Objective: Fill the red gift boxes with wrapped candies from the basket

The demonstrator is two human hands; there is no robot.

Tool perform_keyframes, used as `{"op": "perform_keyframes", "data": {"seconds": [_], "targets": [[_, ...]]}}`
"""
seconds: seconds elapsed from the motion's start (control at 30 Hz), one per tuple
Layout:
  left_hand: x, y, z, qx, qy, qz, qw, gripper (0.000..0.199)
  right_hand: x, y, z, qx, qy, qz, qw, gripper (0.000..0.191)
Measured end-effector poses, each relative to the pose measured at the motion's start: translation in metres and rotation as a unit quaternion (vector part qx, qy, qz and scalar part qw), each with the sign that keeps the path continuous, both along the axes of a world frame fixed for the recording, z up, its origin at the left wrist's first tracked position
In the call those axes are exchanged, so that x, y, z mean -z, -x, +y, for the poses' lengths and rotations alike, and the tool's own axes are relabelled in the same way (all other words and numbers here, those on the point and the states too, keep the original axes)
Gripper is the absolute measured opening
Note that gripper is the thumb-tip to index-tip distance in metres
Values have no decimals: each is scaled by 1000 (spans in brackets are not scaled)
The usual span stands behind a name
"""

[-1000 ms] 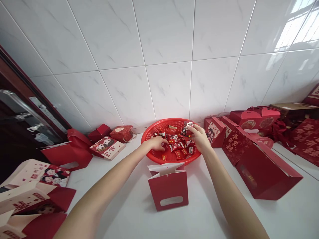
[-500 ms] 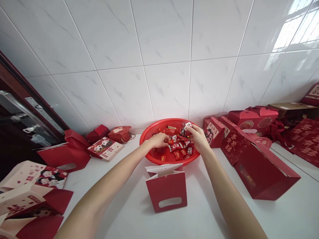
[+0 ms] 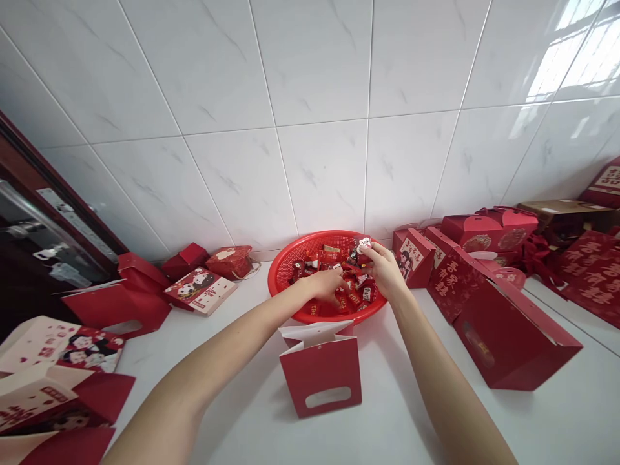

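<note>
1. White tiles line the wall point(image 3: 320, 174) behind a pale counter point(image 3: 252, 407), where a red basket point(image 3: 272, 274) holds wrapped sweets point(image 3: 354, 298).
2. Pinched between thumb and fingers of the right hand point(image 3: 385, 270), one dark sweet point(image 3: 362, 245) is over the basket's far right part. Its slick-looking wrapper could slide out if the pinch is loose.
3. Slightly parted, the left hand's point(image 3: 327, 286) fingers bend down among the sweets; whether they grip any, I cannot tell. Raking too hard might flick some over the rim.
4. Upright and open-topped, a red bag point(image 3: 320, 378) stands just in front of the basket. It looks light, so a forearm or a shoved basket could tip it.
</note>
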State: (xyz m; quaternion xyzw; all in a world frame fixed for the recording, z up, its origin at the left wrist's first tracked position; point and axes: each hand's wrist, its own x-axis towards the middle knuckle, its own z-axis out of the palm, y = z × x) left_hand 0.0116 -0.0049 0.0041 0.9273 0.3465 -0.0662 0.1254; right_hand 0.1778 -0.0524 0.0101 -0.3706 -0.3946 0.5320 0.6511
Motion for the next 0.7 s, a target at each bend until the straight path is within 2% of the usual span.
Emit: {"op": "perform_keyframes", "data": {"seconds": [0.13,0.23,0.3,0.4,0.5,0.6,0.7], "targets": [[-2,4,0,4,42,-13,999,7,-1,0,0,7,0,10,1000,33],[-6,9,4,-46,96,-107,989,14,-1,0,-1,14,0,14,1000,32],[-9,13,9,-85,103,-246,960,20,-1,0,0,21,5,11,1000,32],[-11,16,16,-126,120,-446,878,33,0,2,2,47,20,-5,999,31],[-12,17,19,-159,156,-535,815,36,2,3,4,89,25,-21,996,29],[-11,16,18,-164,174,-564,790,39,5,3,6,89,25,-43,995,31],[-9,13,16,-133,176,-548,807,40,6,4,7,40,30,-62,997,37]]}}
